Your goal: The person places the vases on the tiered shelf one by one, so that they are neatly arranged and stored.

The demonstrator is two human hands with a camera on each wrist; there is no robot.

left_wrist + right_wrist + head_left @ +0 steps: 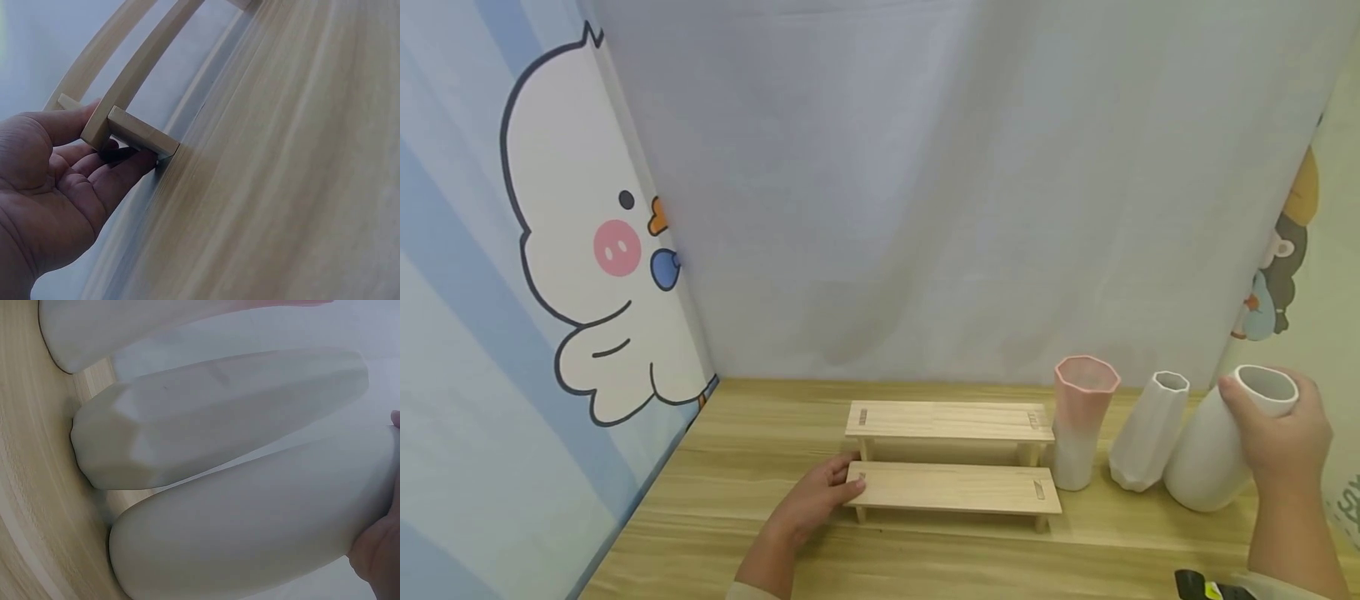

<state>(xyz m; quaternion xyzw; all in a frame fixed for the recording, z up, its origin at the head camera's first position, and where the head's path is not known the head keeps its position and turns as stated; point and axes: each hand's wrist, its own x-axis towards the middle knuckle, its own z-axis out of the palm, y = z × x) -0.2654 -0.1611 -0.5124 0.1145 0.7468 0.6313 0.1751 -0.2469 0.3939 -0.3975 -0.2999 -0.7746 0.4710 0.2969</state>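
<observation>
A two-tier wooden stand (pixel 955 487) sits on the table. At its left end my left hand (pixel 811 498) holds the lower tier, thumb on top and fingers beneath. The left wrist view shows those fingers by the stand's leg (pixel 142 132). My right hand (pixel 1288 429) grips a smooth white vase (pixel 1208 462) round its upper part, thumb near the rim. The vase's base meets the table in the right wrist view, where only part of the hand shows. Close to its left stands a faceted white vase (pixel 1148 433), then a pink-and-white vase (pixel 1081 425) beside the stand.
The wood-grain table (pixel 700 517) runs back to a pale grey curtain (pixel 925 192). Side cloths carry cartoon prints, with a white duck (pixel 572 167) at the left. A black strap-like item (pixel 1210 586) lies by the right forearm at the bottom edge.
</observation>
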